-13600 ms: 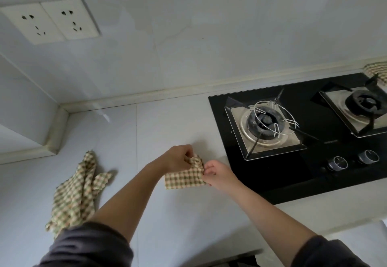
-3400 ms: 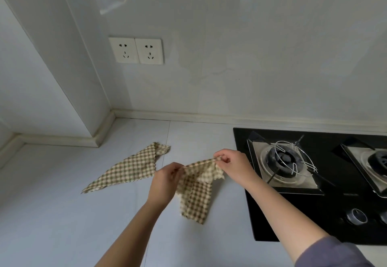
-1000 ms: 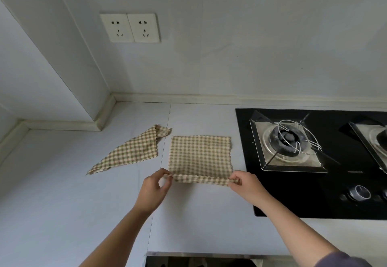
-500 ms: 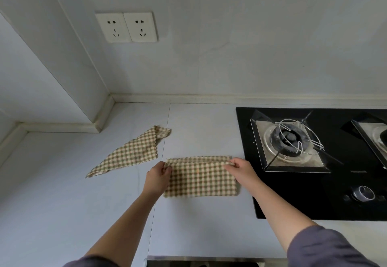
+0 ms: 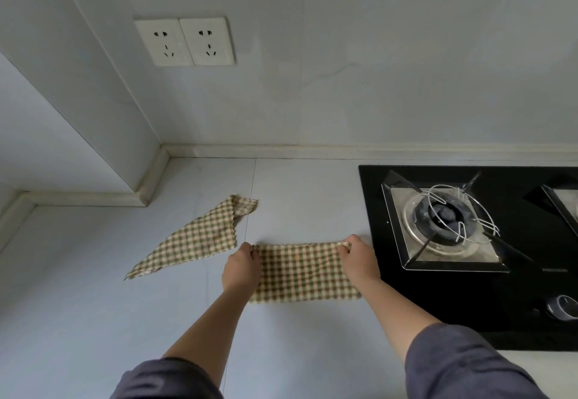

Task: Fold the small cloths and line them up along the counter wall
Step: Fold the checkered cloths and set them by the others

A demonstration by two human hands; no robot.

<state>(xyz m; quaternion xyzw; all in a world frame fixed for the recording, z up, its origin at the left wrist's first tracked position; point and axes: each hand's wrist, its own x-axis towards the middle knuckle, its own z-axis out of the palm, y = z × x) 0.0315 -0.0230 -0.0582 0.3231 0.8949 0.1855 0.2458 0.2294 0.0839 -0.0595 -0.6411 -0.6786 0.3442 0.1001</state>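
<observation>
The pale worktop (image 5: 93,320) ran back to a grey wall (image 5: 375,86) carrying a double socket (image 5: 184,41), and a black gas hob (image 5: 438,305) filled the right side. The checked cloth (image 5: 300,273) I was working lay flat on the worktop as a wide doubled band. Its right end was just beside the hob's left edge and it was well short of the wall. The left grip (image 5: 240,269) pinched its far left corner and the right grip (image 5: 359,261) pinched its far right corner, fingers curled onto the far edge. A second checked cloth (image 5: 197,239) lay to the left as a rough triangle, also apart from the wall.

I judged this to be the first fold being set. To do it well, I wanted both layers matched edge to edge at the two corners before letting go. Then I wanted the crease, which I took to be on the near side, pressed flat from the middle outward. The next fold would best bring one short end over the other, leftward, keeping fabric off the burner (image 5: 444,220). Only then should it go against the base strip (image 5: 344,150).
</observation>
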